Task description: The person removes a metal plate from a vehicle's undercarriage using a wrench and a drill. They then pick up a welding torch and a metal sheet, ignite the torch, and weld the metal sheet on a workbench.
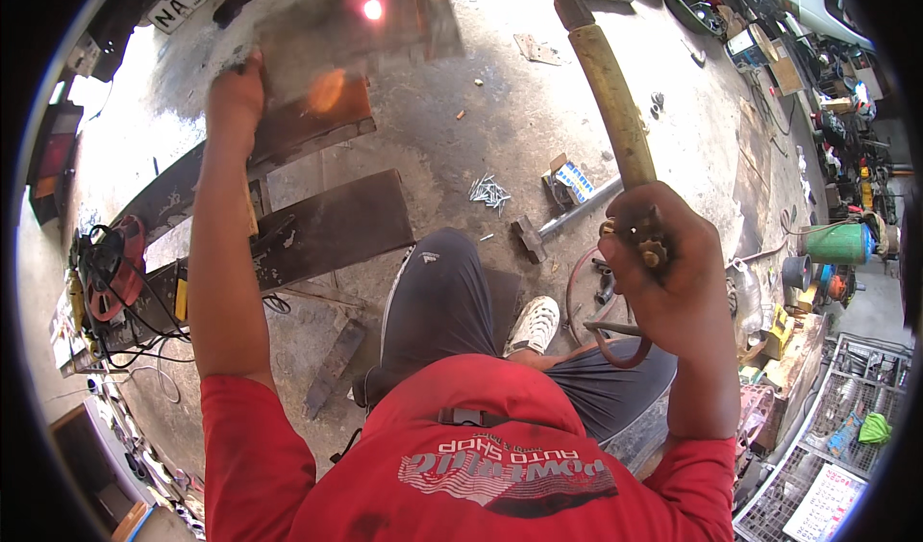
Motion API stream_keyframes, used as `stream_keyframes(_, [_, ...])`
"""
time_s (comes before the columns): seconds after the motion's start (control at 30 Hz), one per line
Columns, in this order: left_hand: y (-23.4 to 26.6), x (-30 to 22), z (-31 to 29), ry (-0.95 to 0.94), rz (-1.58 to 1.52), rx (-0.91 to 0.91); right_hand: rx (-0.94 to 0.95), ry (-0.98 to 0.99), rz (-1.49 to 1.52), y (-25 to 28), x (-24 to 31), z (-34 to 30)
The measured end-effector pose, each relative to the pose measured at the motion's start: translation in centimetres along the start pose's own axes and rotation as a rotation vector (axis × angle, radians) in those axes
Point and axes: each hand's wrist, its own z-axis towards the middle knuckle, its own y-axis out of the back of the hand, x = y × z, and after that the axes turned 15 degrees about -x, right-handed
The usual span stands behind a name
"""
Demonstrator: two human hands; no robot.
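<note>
My raised right hand [673, 263] is closed around the valve end of a gas torch [613, 100]. Its long yellow-brown handle points up and away, and its tip lies beyond the picture's top edge. A reddish hose [574, 297] curves below that hand. On the far left, my left hand [238, 88] grips the left edge of a flat grey plate [336, 27], smeared by motion. A bright pinkish-red spot shows over the plate, and a blurred orange glow sits just below it. Under the plate lie long dark metal bars [336, 226].
A hammer [529, 241], a pile of nails [488, 193] and a small blue-white box [569, 181] lie on the concrete floor ahead. A red cable reel [117, 268] stands at left. At right are a green cylinder [835, 244] and a wire rack [788, 479].
</note>
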Motion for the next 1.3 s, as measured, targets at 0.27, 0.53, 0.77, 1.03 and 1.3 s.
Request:
stream_keyframes(0.27, [-2.7,2.0,-2.3,-0.101,0.414,0.005,0.133,0.069,-0.074,-0.1,-0.7,-0.3])
stream_keyframes(0.53, [-3.6,3.8,-1.5,-0.139,0.4,-0.01,0.359,0.097,-0.175,-2.6,-0.7,-0.7])
stream_keyframes(0.77, [-2.8,3.6,-1.2,-0.097,0.282,0.017,0.268,0.145,-0.249,-4.1,-1.1,-1.0])
stream_keyframes(1.03, [-2.0,2.5,-2.6,-0.079,0.255,-0.067,-0.103,0.158,-0.296,-2.7,-1.9,-0.6])
stream_keyframes(1.3, [-1.9,3.1,-3.6,-0.171,0.212,-0.154,0.018,0.06,-0.231,0.1,-1.1,-3.2])
